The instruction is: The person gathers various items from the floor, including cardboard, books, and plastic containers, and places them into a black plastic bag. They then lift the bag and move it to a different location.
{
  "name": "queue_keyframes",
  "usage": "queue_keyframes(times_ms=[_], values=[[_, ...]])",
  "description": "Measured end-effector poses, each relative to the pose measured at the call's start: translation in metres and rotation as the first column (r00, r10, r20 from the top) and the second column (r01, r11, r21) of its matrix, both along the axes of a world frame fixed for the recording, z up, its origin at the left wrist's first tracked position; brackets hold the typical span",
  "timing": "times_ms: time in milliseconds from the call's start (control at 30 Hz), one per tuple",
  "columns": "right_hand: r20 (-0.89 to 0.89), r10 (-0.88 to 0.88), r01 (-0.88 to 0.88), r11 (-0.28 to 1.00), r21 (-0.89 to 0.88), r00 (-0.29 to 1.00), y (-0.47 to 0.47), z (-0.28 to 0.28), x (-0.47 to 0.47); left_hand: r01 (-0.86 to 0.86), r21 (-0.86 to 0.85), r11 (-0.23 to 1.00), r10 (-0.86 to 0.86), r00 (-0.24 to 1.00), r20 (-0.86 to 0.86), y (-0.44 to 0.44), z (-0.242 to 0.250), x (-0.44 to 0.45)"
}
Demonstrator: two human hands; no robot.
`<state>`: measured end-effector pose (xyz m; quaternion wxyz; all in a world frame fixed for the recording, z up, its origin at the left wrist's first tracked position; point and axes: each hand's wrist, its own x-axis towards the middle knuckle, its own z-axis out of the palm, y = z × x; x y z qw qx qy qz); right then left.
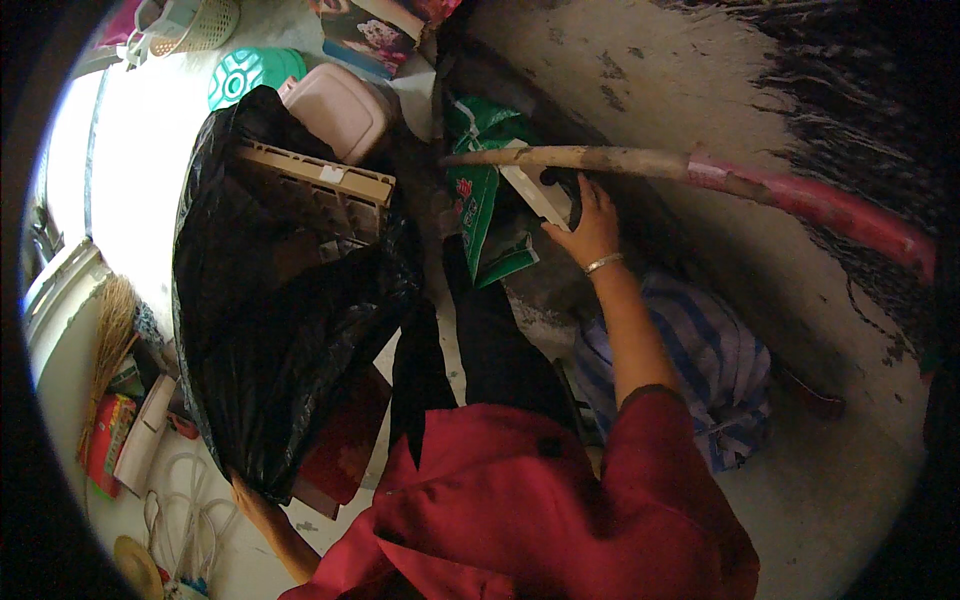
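My left hand point(255, 504) grips the near edge of a large black plastic bag point(300, 330); its fingers are partly hidden behind the film. The bag gapes, and a beige plastic rack or crate point(319, 172) with an open lattice side sits in its mouth. Out to the right, my right hand point(596, 225), with a bracelet at the wrist, holds a cream-white flat piece point(536, 195) with a dark curved part beside the fingers. Behind that piece lies a green printed plastic sack point(480, 217). A wooden pole point(600, 159) with a red end crosses just above the hand.
A pink lidded bin point(337, 109) and a turquoise plastic item point(251, 75) stand beyond the bag. A blue-striped bag point(690, 360) lies by my right arm. Dark stringy fibres point(840, 97) hang at right. A straw broom point(116, 330) and a coiled hose or cable point(184, 510) are at left.
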<state>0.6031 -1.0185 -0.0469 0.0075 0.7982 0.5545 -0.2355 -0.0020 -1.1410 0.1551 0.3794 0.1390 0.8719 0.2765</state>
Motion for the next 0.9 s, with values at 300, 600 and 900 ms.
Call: queue_keyframes(times_ms=[300,600,900], values=[[-0.180,-0.106,0.148,0.960,0.238,0.978,-0.008,-0.018,0.010,-0.006,0.009,1.000,0.006,1.000,0.010,0.006,0.004,0.008],[-0.119,-0.119,0.133,0.984,0.121,0.986,-0.011,-0.008,-0.003,-0.023,-0.007,1.000,0.023,0.998,-0.052,0.001,0.002,0.003],[-0.094,-0.172,0.185,0.971,0.151,0.981,-0.043,-0.001,-0.036,-0.020,-0.049,0.999,0.017,0.998,-0.068,0.004,0.003,0.004]])
